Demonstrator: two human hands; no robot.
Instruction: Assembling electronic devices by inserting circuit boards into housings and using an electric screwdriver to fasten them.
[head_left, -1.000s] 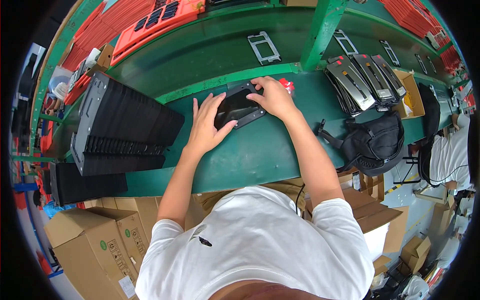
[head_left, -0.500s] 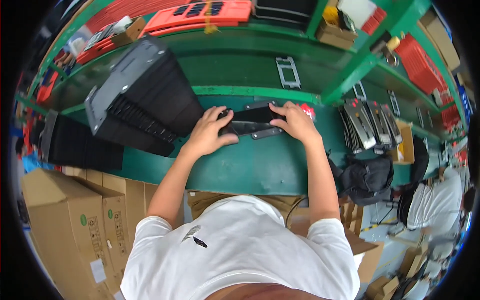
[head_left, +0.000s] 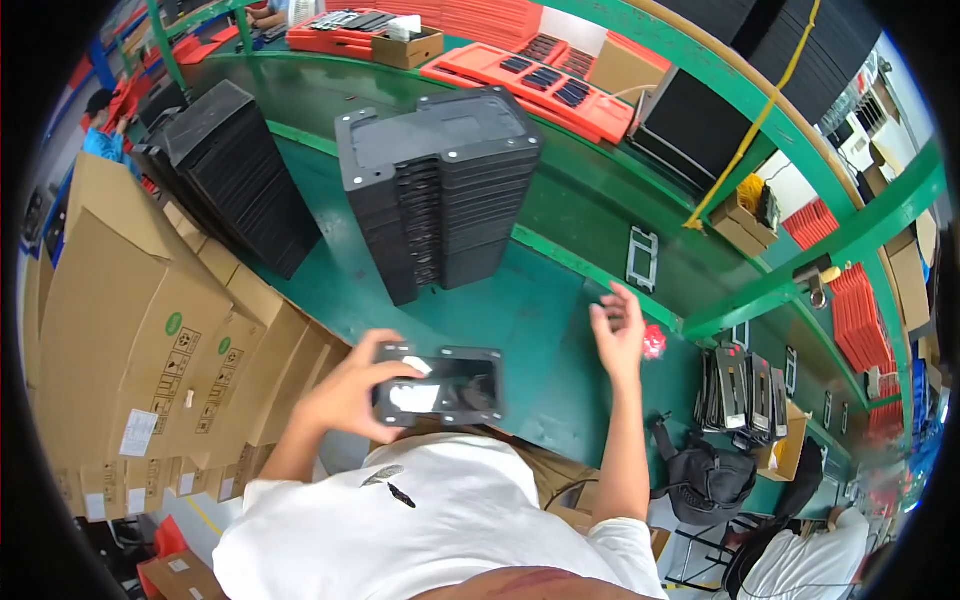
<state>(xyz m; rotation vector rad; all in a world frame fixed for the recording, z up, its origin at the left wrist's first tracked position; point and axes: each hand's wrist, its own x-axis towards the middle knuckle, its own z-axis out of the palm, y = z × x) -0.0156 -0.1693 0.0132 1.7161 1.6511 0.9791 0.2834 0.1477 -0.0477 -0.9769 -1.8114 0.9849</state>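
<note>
My left hand (head_left: 345, 395) is closed on the left end of a flat black tray (head_left: 485, 412), thumb on top. The tray has notched sides, metal dots at its corners and a glossy dark panel that reflects light; it is held close to my shirt, above the table's front edge. My right hand (head_left: 619, 340) is raised over the green table (head_left: 545, 350), fingers apart, with nothing in it. Just right of that hand sits a small red item (head_left: 653, 342) whose kind I cannot make out. Beyond my hands stands a tall stack of similar black trays (head_left: 480, 215).
Another black stack (head_left: 240, 170) stands at the left, beside large cardboard boxes (head_left: 130, 330). A grey metal frame (head_left: 642, 258) leans behind the table's green rail. Bundled flat dark parts (head_left: 735, 390) and a black bag (head_left: 708, 482) are at right. Orange trays (head_left: 530, 85) lie on the shelf.
The black tray has come off the table toward my body in my left hand. My right hand has let go of it and opened. The view has swung to the left.
</note>
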